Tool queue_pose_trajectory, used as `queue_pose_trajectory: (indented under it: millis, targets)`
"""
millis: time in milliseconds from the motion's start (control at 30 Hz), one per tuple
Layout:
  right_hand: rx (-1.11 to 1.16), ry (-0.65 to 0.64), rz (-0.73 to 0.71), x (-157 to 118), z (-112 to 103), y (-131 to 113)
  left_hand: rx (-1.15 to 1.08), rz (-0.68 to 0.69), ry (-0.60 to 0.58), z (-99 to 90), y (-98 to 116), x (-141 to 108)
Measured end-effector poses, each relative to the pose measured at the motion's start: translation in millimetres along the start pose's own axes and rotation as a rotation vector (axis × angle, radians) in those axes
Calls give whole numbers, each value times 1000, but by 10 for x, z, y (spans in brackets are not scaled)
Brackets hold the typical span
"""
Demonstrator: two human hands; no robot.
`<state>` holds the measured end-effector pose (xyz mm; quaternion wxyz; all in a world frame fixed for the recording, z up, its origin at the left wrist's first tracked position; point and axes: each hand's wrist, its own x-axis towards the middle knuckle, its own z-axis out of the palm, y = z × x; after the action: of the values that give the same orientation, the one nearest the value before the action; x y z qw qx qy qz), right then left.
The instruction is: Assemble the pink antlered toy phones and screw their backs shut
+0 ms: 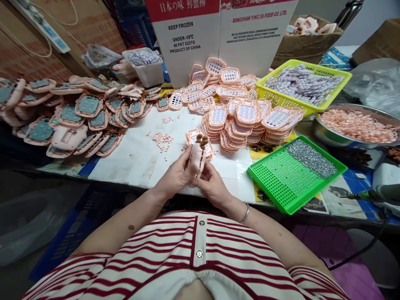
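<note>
A pink plastic toy casing (197, 160) with brown knobs at its top end is held on edge between my two hands, above the front of the table. My left hand (176, 174) is closed round its left side. The fingers of my right hand (213, 183) grip the lower right of the casing. Just behind it lies a pink keypad panel (206, 146), partly hidden by the casing. Several stacks of similar keypad panels (246, 112) stand farther back to the right. Small pink pieces (162, 141) are scattered on the white table sheet (137, 166).
Many pink casings with grey-green boards (70, 113) are piled at left. On the right are a green tray (275, 179) holding screws (309, 158), a yellow basket (328, 106), a metal bowl (321, 129) of pink parts and a power screwdriver (375, 193). A white carton (200, 41) stands behind.
</note>
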<state>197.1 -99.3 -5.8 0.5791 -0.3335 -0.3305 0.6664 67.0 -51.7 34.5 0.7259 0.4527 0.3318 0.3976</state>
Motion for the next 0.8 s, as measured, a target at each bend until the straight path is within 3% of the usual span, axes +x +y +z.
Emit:
queue_pose_trajectory:
  millis: [100, 233, 300, 400, 533, 633, 800]
  targets:
    - [21, -103, 59, -47, -47, -29, 0, -11, -26, -65, 29, 14]
    - [-121, -262, 58, -94, -100, -70, -175, -177, -110, -112, 7, 20]
    - [-401, -225, -70, -107, -104, -115, -193, -175, -78, -106, -13, 14]
    - [-871, -72, -259, -138, -80, -188, -214, -164, -24, -75, -23, -8]
    - [-1188, -62, -287, -200, -41, -250, -265, -182, -28, -48, 6, -42]
    - [-1236, -77, -321, -219, -25, -297, -211, -162, -31, -51, 49, -62]
    - [-1102, -62, -520, -236, 10, -372, -154, -81, -28, -33, 97, -109]
